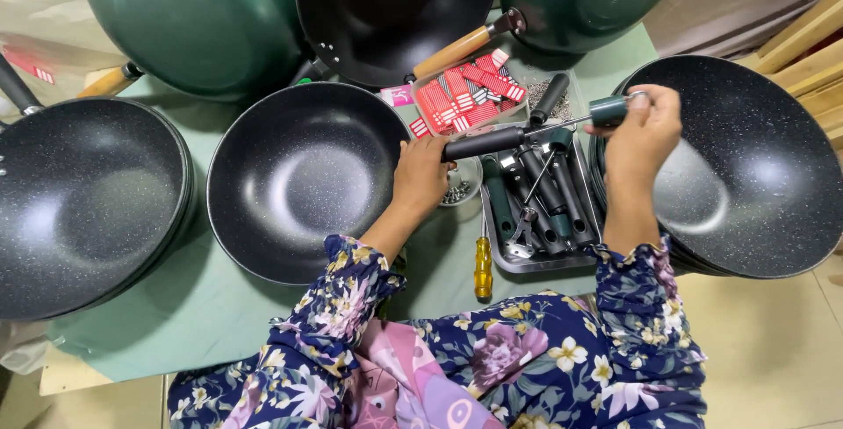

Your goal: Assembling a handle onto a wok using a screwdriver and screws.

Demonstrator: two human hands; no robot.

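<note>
Nearest the camera are the person's floral-patterned sleeves (492, 359), and just beyond them a yellow-handled screwdriver (483, 267) lies on the pale green bench (219, 306), beside the front edge of a shallow metal tray (536, 264). The tray holds several black and dark green pan handles (544, 196) lying side by side.

Above the tray, the left hand (421, 179) is clamped around a black cylindrical pan handle (483, 143) at the rim of a black speckled non-stick wok (303, 179) that rests on the bench. The right hand (645, 130) is closed on the dark green grip of a long thin screwdriver (608, 112), whose metal shaft runs level toward the end of that black handle. The two hands are well apart, one at each end of the tool.

To the right sits a stack of black speckled woks (755, 165); to the left, another stack of dark woks (83, 201). Farther back, a clear box of red and white packets (465, 95) stands just behind the tray. Beyond it, green-bottomed woks (193, 16) with a wooden handle (452, 51) lean upturned at the far edge.
</note>
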